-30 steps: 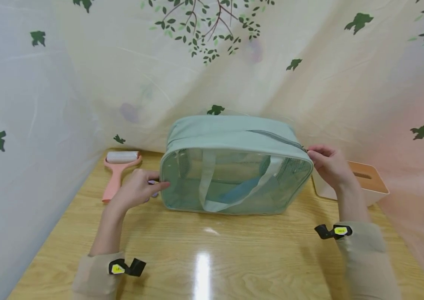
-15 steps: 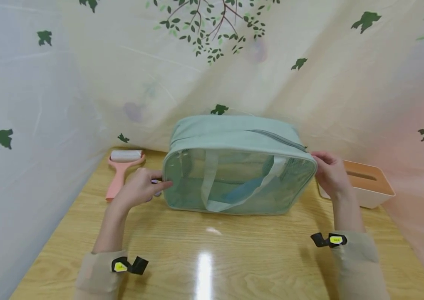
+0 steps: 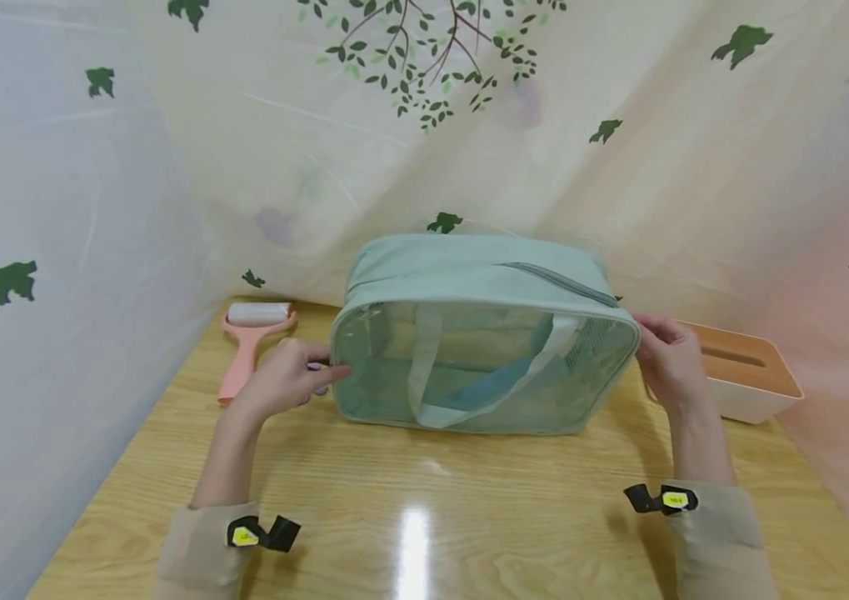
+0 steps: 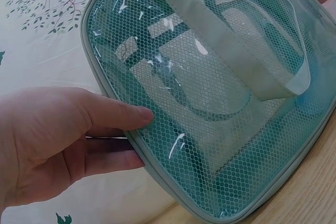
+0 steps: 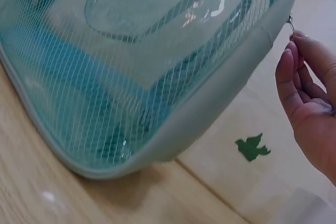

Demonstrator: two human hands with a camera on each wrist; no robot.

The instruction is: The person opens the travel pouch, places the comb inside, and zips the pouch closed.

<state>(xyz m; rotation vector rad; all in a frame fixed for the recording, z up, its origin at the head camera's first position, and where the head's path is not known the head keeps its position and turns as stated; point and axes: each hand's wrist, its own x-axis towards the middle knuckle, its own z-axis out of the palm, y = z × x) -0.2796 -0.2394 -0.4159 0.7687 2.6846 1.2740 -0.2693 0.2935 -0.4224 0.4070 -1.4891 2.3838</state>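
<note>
A pale green bag with clear mesh-patterned sides and strap handles stands on the table. My left hand grips its left edge, thumb on the clear front and fingers behind. At the right end, my right hand pinches a small metal zipper pull between thumb and fingertips. A stretch of grey zipper shows along the top right of the bag. Through the clear side a blue item with comb-like teeth shows at the bottom of the bag.
A pink lint roller lies at the left. Behind the left hand a small purple object is partly hidden. On the right stands a white tissue box with an orange slotted lid. Patterned cloth hangs behind the wooden table.
My right hand has moved down the bag's right end with the zipper pull, from the top corner. My left hand keeps its grip. The head view has shifted slightly.
</note>
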